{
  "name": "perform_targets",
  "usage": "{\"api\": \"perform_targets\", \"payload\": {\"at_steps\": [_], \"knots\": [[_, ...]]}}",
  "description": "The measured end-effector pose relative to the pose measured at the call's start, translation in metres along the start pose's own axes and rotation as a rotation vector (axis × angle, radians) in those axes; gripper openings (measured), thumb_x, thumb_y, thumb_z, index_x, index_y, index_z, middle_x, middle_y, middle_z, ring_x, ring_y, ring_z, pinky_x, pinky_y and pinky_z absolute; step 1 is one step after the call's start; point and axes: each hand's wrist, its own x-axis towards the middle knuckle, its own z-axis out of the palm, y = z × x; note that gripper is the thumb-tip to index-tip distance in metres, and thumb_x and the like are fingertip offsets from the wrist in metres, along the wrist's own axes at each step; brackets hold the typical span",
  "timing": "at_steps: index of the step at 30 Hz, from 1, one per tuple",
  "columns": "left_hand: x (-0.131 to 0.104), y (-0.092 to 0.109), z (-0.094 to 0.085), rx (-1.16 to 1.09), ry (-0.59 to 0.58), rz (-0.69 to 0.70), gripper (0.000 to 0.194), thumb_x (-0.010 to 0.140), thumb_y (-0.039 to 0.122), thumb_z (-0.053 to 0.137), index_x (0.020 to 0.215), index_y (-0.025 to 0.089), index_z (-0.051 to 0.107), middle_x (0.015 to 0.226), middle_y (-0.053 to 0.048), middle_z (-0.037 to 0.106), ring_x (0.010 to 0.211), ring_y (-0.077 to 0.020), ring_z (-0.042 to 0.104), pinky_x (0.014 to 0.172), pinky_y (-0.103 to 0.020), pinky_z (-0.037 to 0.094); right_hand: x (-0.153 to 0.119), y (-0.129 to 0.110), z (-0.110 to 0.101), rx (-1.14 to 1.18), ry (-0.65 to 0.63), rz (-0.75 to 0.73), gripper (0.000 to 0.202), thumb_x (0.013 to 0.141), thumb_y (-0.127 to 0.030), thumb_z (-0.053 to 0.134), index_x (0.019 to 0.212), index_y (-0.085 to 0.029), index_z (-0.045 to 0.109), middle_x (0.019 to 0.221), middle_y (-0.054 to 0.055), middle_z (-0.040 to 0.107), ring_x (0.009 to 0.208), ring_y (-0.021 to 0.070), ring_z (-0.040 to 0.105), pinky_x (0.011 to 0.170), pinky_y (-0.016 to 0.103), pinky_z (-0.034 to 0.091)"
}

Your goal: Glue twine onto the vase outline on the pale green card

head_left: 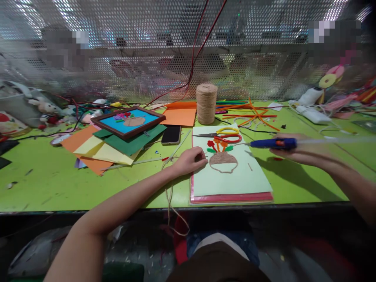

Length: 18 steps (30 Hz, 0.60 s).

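Observation:
My right hand (293, 150) is wrapped round a blue glue gun (273, 143), with a pale glue stick (337, 141) running out of its back end. The nozzle points left over a pale green sheet of paper (249, 182). On the sheet is a vase outline (225, 171) of twine, its upper part filled with twine and its lower part bare. Red and orange pipe-cleaner flowers with green leaves (229, 148) stand above it. At the sheet's left edge rests my left hand (192, 161), fingers curled; what they hold, if anything, is hidden. Loose twine (178, 213) hangs below that wrist.
Yellow-and-red scissors (226, 134) lie on the sheet's top. Behind stands a twine spool (206, 103), with orange pipe cleaners (258, 113) to its right. At left, a framed picture (129, 120) lies on coloured papers (105, 150) beside a phone (171, 134). A perforated metal screen (147, 70) backs the table.

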Motion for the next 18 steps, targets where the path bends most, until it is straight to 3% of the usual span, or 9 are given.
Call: {"api": "perform_targets", "payload": {"at_steps": [4, 8, 11, 15, 18], "knots": [[0.001, -0.001, 0.001, 0.019, 0.0, 0.005, 0.018, 0.086, 0.034, 0.058, 0.081, 0.017, 0.058, 0.077, -0.001, 0.061, 0.07, -0.0132, 0.054, 0.065, -0.026, 0.041, 0.001, 0.032, 0.016, -0.036, -0.091, -0.158, 0.038, 0.072, -0.023, 0.06, 0.109, -0.017, 0.06, 0.115, 0.019, 0.063, 0.099, 0.0283, 0.062, 0.086, 0.036, 0.046], [0.002, -0.003, 0.002, 0.008, 0.018, 0.009, 0.018, 0.087, 0.033, 0.057, 0.081, 0.016, 0.059, 0.077, -0.002, 0.061, 0.07, -0.0129, 0.054, 0.066, -0.026, 0.041, 0.008, 0.046, 0.032, -0.098, -0.127, -0.176, 0.033, 0.073, -0.015, 0.054, 0.106, -0.017, 0.061, 0.112, 0.02, 0.059, 0.103, 0.0299, 0.058, 0.094, 0.039, 0.042], [0.001, -0.002, 0.001, -0.016, 0.036, 0.021, 0.018, 0.089, 0.033, 0.055, 0.082, 0.016, 0.059, 0.076, -0.002, 0.062, 0.069, -0.0125, 0.054, 0.065, -0.026, 0.043, 0.015, 0.051, 0.031, -0.087, -0.147, -0.176, 0.034, 0.073, -0.009, 0.048, 0.104, -0.017, 0.061, 0.113, 0.02, 0.059, 0.109, 0.0292, 0.056, 0.097, 0.039, 0.041], [0.0, 0.007, -0.004, -0.084, 0.093, 0.103, 0.019, 0.09, 0.035, 0.057, 0.092, 0.018, 0.063, 0.095, -0.007, 0.068, 0.089, -0.0168, 0.063, 0.082, -0.033, 0.05, 0.017, 0.039, 0.012, -0.09, -0.117, -0.173, 0.034, 0.08, -0.014, 0.045, 0.111, -0.013, 0.06, 0.123, 0.023, 0.058, 0.116, 0.0302, 0.054, 0.101, 0.041, 0.038], [-0.002, 0.017, -0.011, -0.119, 0.098, 0.182, 0.026, 0.09, 0.034, 0.059, 0.113, 0.022, 0.063, 0.123, -0.011, 0.066, 0.117, -0.0224, 0.059, 0.104, -0.044, 0.045, 0.015, 0.009, 0.002, -0.066, -0.032, -0.183, 0.033, 0.088, -0.027, 0.046, 0.112, -0.011, 0.061, 0.122, 0.023, 0.061, 0.112, 0.0306, 0.056, 0.099, 0.043, 0.04]]}}
